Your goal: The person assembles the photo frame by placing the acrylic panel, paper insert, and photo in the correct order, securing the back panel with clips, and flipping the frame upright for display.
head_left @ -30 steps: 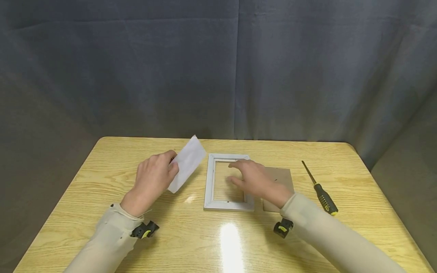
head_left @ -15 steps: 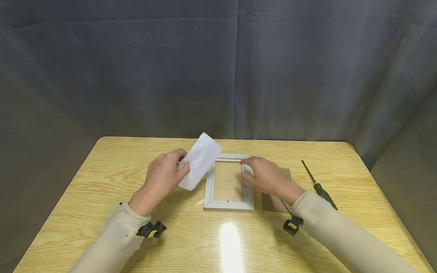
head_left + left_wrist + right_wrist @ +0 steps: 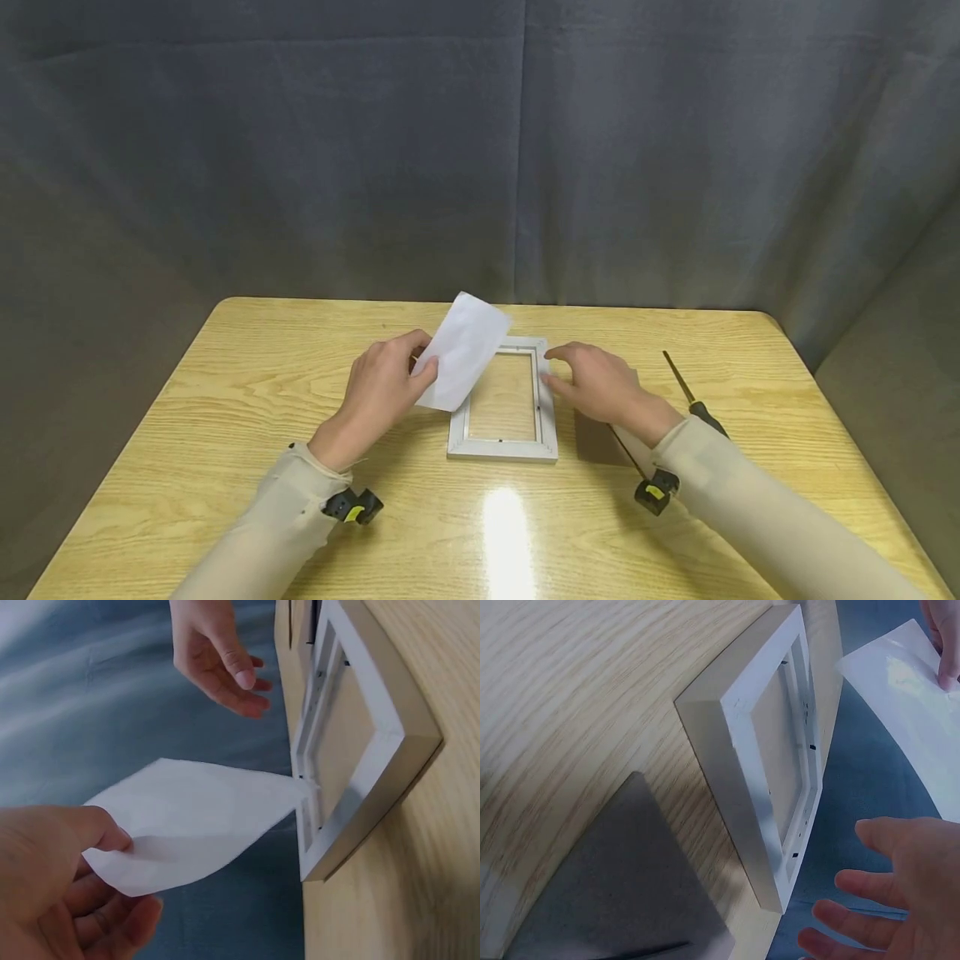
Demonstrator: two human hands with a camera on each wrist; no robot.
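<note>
My left hand (image 3: 384, 379) pinches a white sheet of paper (image 3: 467, 346) by its lower left edge, thumb on top. The sheet is tilted, hanging over the left part of a white picture frame (image 3: 501, 451) that lies on the table. In the left wrist view the paper (image 3: 202, 817) bows slightly, its far corner near the picture frame (image 3: 367, 757). My right hand (image 3: 600, 385) hovers by the frame's right side, holding nothing. Its fingers (image 3: 870, 889) are spread and loosely bent in the right wrist view, apart from the frame.
A brown backing board (image 3: 600, 442) lies right of the frame, partly hidden under my right hand and wrist. Further right is a screwdriver (image 3: 678, 379) with a black and yellow handle, partly covered by the sleeve. A dark curtain (image 3: 480, 167) hangs behind the wooden table (image 3: 300, 333).
My left hand has carried the paper rightward, from beside the frame to over its left part. The right hand has drawn back to the right, from above the frame's opening to its right side.
</note>
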